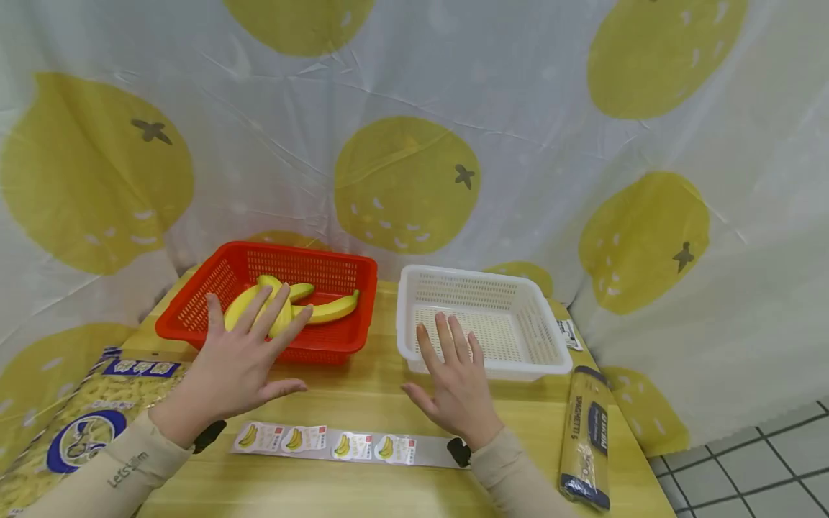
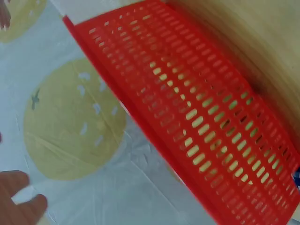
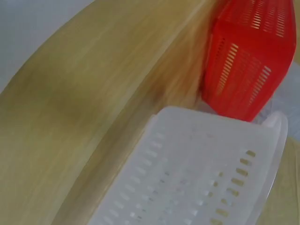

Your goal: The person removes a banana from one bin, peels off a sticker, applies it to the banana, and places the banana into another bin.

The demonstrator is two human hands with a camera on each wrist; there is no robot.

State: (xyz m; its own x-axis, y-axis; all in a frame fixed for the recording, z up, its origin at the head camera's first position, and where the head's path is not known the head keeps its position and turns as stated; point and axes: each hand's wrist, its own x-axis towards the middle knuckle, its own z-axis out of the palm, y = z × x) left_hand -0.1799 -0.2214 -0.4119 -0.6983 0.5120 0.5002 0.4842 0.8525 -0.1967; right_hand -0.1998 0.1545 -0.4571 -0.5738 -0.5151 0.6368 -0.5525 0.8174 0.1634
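Beige-sleeved left hand (image 1: 239,363) and right hand (image 1: 458,396) apart, fingers straight, gripping nothing; handling judged not yet begun.
Yellow curved bananas (image 1: 333,309) lie in the red perforated plastic basket (image 1: 304,265) near the left hand; none shows in the white perforated plastic basket (image 1: 479,279) near the right hand. Four white banana-print stickers (image 1: 352,446) sit on a pale strip (image 1: 434,452) on the wooden tabletop (image 1: 363,399); none seen on the bananas.

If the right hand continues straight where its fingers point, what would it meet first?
The right hand would probably meet the white basket first, though how high it hovers is unclear.
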